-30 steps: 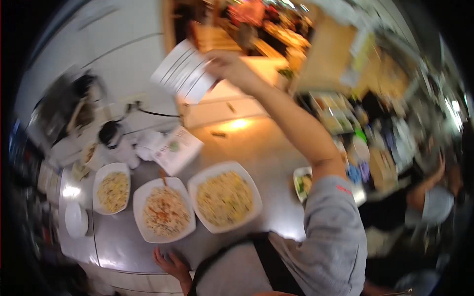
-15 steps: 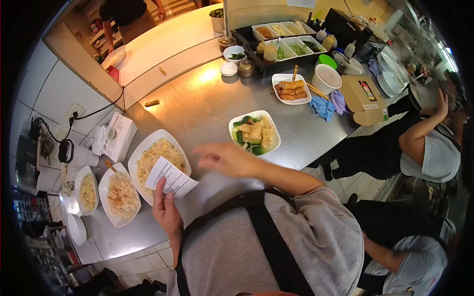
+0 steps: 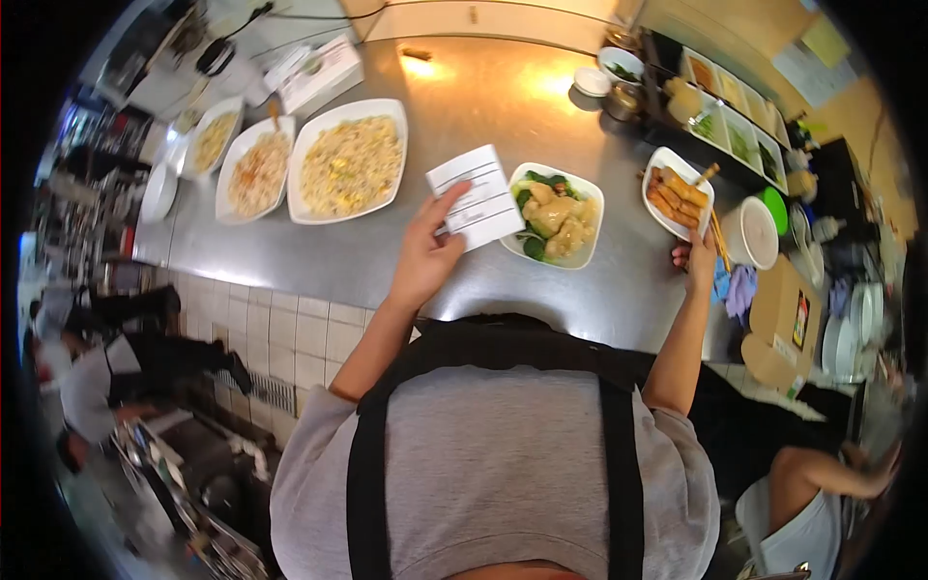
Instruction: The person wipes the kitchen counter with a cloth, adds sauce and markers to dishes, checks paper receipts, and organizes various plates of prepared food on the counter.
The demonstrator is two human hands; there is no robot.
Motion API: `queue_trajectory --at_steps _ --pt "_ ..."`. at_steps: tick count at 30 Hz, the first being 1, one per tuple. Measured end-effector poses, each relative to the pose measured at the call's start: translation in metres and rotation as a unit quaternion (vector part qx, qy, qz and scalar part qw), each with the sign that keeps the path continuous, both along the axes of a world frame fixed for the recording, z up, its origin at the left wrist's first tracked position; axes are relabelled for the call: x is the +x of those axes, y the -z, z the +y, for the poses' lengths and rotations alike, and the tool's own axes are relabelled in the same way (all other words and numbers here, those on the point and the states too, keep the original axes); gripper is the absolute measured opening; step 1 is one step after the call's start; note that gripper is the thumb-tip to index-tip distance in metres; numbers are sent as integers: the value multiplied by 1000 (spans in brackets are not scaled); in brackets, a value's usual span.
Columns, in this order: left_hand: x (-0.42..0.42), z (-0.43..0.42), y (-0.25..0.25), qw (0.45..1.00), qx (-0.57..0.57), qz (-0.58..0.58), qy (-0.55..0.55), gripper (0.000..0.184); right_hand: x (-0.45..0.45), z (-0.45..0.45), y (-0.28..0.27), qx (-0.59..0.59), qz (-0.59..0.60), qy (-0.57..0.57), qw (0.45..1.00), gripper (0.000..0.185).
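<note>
My left hand [image 3: 430, 249] grips a printed order slip [image 3: 480, 198] between thumb and fingers, over the steel counter. Just right of the slip sits a square white bowl [image 3: 601, 217] of broccoli and pale sauced pieces. My right hand [image 3: 700, 259] is closed on the near edge of a white dish [image 3: 660, 159] holding browned rolls [image 3: 674, 198]; some of its fingers are tucked underneath. Left of the slip stands a large white dish of fried rice [image 3: 350, 164], beside a second rice dish [image 3: 256, 174] and a smaller one [image 3: 213, 143].
A white tub [image 3: 752, 232], a purple cloth [image 3: 740, 290] and an open cardboard box [image 3: 781, 314] are at the right. Topping trays [image 3: 739, 126] line the back right. A white carton [image 3: 319, 75] lies back left. Co-workers stand at the left [image 3: 97, 382] and lower right [image 3: 797, 512].
The view has turned right. My left hand has carried the slip from the fried rice to beside the broccoli bowl. My right hand has moved right and taken hold of the roll dish.
</note>
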State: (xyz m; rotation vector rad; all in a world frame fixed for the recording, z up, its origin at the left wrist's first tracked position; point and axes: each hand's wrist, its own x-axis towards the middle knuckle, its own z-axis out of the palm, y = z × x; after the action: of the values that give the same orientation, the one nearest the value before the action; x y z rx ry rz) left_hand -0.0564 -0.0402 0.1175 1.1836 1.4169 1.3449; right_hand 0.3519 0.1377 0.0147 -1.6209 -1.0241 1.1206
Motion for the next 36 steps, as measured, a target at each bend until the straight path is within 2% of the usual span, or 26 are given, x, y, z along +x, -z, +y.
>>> queue_trajectory --at_steps 6,11,14,15,16,17,18,19,20,21,23,25,28,32,33,36 --pt "11 2 -9 999 -28 31 32 63 6 3 9 1 19 -15 1000 43" --pt "7 6 0 999 36 23 27 65 1 -1 8 -8 16 -38 999 41" --pt "-2 2 -4 995 0 95 33 65 1 -2 -17 -42 -202 -125 970 42" --pt "-5 3 -12 991 -8 128 31 66 -3 -7 -26 125 -385 -94 909 42" --pt "-6 1 -10 995 24 88 36 65 -13 -11 -36 299 -536 -40 788 42" --pt "-9 3 -4 991 28 127 40 63 -19 -7 -40 321 -465 -30 824 42" --pt "-8 1 -14 990 6 133 43 61 -36 -5 -50 341 -424 -44 838 35" --pt "-10 4 -12 991 34 123 48 60 -65 -10 -70 267 -297 -124 908 27" --pt "-14 3 -13 989 43 132 52 59 -106 -22 -90 257 -139 -210 933 22" --pt "-17 3 -19 979 112 163 45 59 -130 -16 -69 212 -44 -282 935 25" --pt "-28 1 -33 980 126 147 37 60 -215 -59 -131 171 -10 -399 901 29" --pt "-48 -2 -40 982 131 134 22 61 -267 -63 -132 147 98 -487 855 34" --pt "-82 -10 -44 983 135 121 -7 61 -331 -68 -139 43 159 -519 839 34" --pt "-133 -30 -28 991 101 91 3 60 -380 -78 -118 30 104 -548 830 32" --pt "-141 -35 -14 992 87 91 17 60 -384 -87 -116 59 96 -541 833 43" --pt "-154 -45 36 985 75 132 84 57 -376 -110 -90 15 58 -498 865 66"
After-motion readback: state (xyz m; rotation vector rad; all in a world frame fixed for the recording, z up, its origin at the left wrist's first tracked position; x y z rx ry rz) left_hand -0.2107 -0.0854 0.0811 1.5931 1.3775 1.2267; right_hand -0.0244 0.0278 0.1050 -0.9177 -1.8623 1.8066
